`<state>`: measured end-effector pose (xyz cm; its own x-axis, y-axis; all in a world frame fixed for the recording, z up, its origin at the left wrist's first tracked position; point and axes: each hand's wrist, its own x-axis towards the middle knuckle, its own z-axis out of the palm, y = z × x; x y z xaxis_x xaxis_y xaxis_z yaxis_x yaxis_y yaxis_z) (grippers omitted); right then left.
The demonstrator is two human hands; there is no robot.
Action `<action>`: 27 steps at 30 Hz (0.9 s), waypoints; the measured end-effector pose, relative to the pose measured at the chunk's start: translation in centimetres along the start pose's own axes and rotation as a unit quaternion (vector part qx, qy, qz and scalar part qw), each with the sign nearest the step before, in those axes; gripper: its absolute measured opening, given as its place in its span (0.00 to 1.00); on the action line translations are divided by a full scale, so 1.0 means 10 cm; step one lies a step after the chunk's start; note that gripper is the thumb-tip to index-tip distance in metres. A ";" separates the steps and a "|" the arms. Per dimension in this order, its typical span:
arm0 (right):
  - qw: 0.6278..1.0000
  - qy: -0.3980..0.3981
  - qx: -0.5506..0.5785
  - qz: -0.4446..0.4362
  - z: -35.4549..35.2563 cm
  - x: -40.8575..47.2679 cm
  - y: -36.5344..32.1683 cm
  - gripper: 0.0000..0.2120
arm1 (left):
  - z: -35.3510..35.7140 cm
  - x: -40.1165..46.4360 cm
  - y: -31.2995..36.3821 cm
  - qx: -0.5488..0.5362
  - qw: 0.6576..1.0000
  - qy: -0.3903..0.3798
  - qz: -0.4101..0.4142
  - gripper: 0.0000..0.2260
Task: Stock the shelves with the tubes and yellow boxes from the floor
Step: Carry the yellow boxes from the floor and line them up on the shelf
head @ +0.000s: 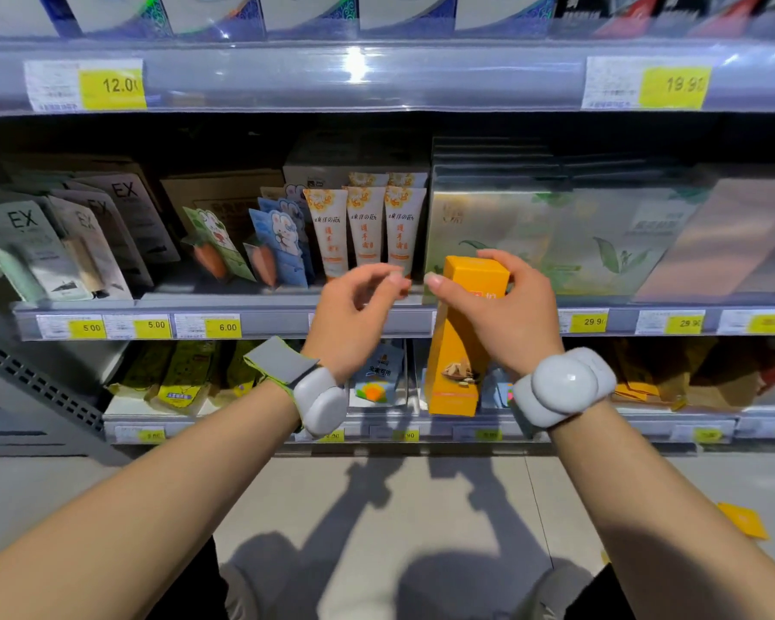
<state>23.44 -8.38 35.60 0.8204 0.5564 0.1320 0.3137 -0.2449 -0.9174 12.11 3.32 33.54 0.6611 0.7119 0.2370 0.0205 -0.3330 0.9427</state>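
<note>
My right hand grips a tall yellow box near its top, upright in front of the middle shelf's edge. Just left of it, my left hand is raised with fingers loosely curled, and it holds nothing. Three white and orange tubes stand side by side on the middle shelf, directly behind my hands. Another yellow box lies on the floor at the lower right.
Sheet-mask packets and rabbit-print packets fill the shelf to the left of the tubes. Large flat green-leaf packs stand to the right. The lower shelf carries yellow pouches and small packets. Grey floor lies below.
</note>
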 end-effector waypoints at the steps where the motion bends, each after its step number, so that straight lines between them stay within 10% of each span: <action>1: 1.000 -0.001 0.012 0.005 -0.06 0.00 -0.02 0.31 | 0.04 -0.03 0.05 -0.009 0.999 -0.054 -0.004 0.09; 6: 1.000 0.014 0.025 -0.003 -0.39 -0.04 -0.18 0.23 | 0.27 -0.13 0.33 -0.004 0.978 -0.209 -0.015 0.18; 17: 0.997 0.066 -0.005 -0.042 -1.01 -0.16 -0.46 0.45 | 0.64 -0.06 0.99 0.028 0.978 -0.186 0.086 0.16; 27: 0.996 0.000 0.015 -0.085 -1.70 -0.30 -0.50 0.18 | 1.09 0.25 1.60 -0.027 0.989 -0.123 0.081 0.16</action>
<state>27.61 -22.35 46.16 0.7569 0.5876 0.2861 0.4334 -0.1236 -0.8927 22.27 -7.02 46.63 0.8147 0.4787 0.3272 -0.1349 -0.3923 0.9099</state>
